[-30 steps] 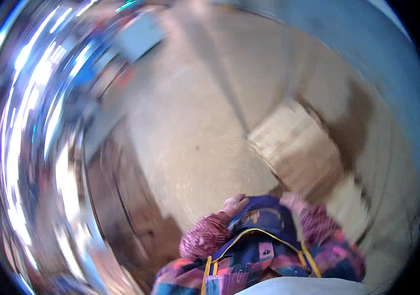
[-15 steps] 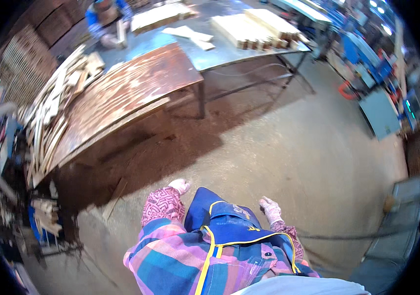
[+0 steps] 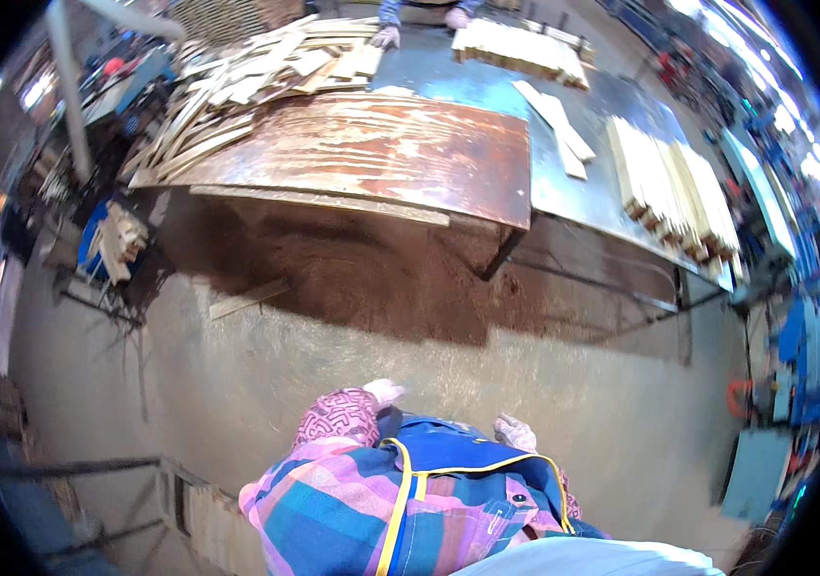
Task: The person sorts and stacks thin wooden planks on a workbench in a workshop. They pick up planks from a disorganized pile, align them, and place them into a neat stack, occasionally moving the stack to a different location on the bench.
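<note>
At either side of the worn apron (image 3: 458, 446), left hand (image 3: 384, 392) and right hand (image 3: 516, 434) appear empty, finger closure unclear; strip (image 3: 249, 299) on floor (image 3: 180, 374), ahead-left, could cause slip if stepped on.

You're in a woodworking shop. Tells: thin wood strips (image 3: 247, 77) heaped on a worn wood-topped table (image 3: 381, 144), pale boards (image 3: 664, 187) in neat rows on the metal-topped table (image 3: 487, 94) adjoining it, wood scraps (image 3: 122, 242) in a blue bin (image 3: 92, 233), bare hard floor (image 3: 285, 370), blue machinery (image 3: 796, 331) on your right. You're in a blue apron (image 3: 458, 449).
</note>
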`<state>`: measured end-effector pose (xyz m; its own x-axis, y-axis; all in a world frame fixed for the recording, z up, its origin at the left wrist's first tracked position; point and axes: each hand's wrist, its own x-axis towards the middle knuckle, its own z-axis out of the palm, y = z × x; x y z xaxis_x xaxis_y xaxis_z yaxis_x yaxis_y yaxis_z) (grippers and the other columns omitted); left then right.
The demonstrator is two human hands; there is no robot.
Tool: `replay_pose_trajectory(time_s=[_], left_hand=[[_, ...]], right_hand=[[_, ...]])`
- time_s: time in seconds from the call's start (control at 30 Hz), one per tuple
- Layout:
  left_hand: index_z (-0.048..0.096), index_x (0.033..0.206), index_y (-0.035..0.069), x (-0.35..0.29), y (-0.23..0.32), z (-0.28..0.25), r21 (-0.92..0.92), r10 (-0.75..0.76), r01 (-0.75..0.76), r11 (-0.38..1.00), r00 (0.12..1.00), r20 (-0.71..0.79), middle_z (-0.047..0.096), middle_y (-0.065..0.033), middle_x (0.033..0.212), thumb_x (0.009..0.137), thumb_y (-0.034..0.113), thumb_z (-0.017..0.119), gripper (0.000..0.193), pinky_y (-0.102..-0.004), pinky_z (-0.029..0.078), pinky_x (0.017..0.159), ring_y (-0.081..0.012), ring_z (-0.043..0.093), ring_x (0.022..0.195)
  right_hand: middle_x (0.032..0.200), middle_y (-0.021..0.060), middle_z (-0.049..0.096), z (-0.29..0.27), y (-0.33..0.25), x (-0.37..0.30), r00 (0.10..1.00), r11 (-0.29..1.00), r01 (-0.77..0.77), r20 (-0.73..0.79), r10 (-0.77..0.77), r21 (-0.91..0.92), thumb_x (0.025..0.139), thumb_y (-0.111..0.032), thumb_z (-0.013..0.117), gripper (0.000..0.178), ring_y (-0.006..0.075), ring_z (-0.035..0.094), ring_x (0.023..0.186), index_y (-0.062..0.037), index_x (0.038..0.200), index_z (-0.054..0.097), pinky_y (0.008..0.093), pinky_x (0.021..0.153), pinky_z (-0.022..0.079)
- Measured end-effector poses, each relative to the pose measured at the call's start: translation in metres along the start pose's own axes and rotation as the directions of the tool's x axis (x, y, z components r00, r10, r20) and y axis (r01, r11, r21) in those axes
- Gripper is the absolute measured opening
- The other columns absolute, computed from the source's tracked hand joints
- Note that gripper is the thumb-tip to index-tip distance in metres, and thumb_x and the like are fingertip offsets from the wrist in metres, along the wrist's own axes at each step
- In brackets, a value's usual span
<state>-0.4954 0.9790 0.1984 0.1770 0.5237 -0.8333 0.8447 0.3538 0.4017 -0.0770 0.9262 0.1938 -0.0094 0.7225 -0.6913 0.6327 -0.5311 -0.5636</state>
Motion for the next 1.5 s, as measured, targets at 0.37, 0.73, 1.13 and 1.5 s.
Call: replay_pose_trajectory(time_s=[0.37,0.73,1.13,1.5], left_hand=[[0.06,0.136,0.01,-0.021,-0.012,-0.096,-0.255,0.208,-0.364,0.896,0.851,-0.483,0.059,-0.0174,0.14,0.098,0.049,0.051,0.055,-0.0428,0.041,0.111,-0.0357,0.053,0.131],[0.063,0.133,0.009,-0.156,-0.458,-0.101,-0.491,-0.481,0.249,0.835,0.765,-0.429,0.058,-0.0172,0.14,0.103,0.034,0.038,0.047,-0.0444,0.041,0.112,-0.0339,0.054,0.131],[0.061,0.133,0.011,-0.145,-0.495,-0.092,-0.836,-0.723,0.323,0.444,0.68,-0.121,0.064,-0.0197,0.131,0.101,0.036,0.044,0.043,-0.0493,0.052,0.096,-0.0384,0.063,0.116],[0.066,0.123,0.011,-0.166,-0.671,-0.417,-0.679,-0.733,0.383,0.626,0.586,-0.345,0.066,-0.0196,0.128,0.096,0.038,0.058,0.039,-0.0475,0.054,0.09,-0.0384,0.062,0.119]], right_hand=[[0.107,0.0157,0.075,-0.073,-0.185,0.111,0.989,0.851,0.14,0.04,-0.139,-0.506,0.09,-0.048,0.067,0.056,0.0252,0.073,0.09,-0.0105,0.132,0.066,0.0379,0.083,0.055],[0.127,0.0154,0.068,0.287,-0.557,0.048,0.716,0.605,0.633,0.664,-0.218,-0.483,0.092,-0.057,0.06,0.064,0.03,0.064,0.114,-0.0172,0.142,0.059,0.038,0.1,0.048],[0.131,0.0153,0.067,0.479,-0.823,0.111,0.61,0.363,0.736,0.792,0.011,-0.572,0.09,-0.051,0.064,0.058,0.0328,0.062,0.123,-0.0162,0.135,0.065,0.0395,0.107,0.046],[0.145,0.0182,0.055,0.664,-1.156,0.244,0.4,0.342,0.876,0.909,-0.12,-0.34,0.091,-0.057,0.059,0.067,0.0354,0.053,0.133,-0.0098,0.139,0.06,0.0402,0.113,0.04]])
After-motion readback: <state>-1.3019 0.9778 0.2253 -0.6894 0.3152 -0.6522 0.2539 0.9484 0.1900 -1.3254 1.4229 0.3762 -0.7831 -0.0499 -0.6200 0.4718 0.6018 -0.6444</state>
